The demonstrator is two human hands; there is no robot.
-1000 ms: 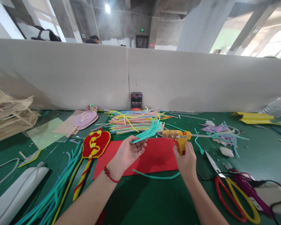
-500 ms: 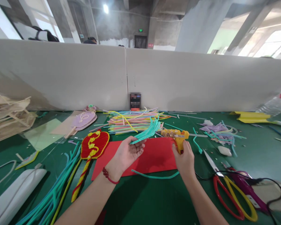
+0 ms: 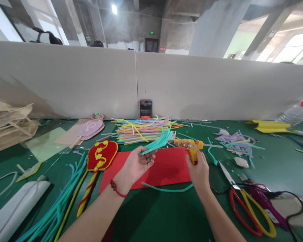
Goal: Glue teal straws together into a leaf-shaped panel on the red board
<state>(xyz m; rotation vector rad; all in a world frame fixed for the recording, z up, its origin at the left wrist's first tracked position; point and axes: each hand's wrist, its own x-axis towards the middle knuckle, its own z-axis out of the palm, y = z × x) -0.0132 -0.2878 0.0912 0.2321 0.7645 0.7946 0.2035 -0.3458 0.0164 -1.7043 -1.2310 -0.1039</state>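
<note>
Along the far edge of the tabletop [image 3: 146, 218], a partition [image 3: 192, 80] is standing, and a heap of strips [image 3: 126, 135] is lying before its middle. Nearer you, a sheet [image 3: 166, 168] is lying, with a loose strip [image 3: 166, 190] crossing its near side. Over the sheet your left hand [image 3: 141, 164] is holding a bundle [image 3: 159, 143], and right of it your right hand [image 3: 200, 172] is holding a glue gun [image 3: 192, 148]. A fan [image 3: 103, 156] is lying left of the sheet; scissors [image 3: 247, 209] are lying right. Towards the far edge, a model [image 3: 13, 127] is sitting at left, a bottle [image 3: 294, 109] at right.
</note>
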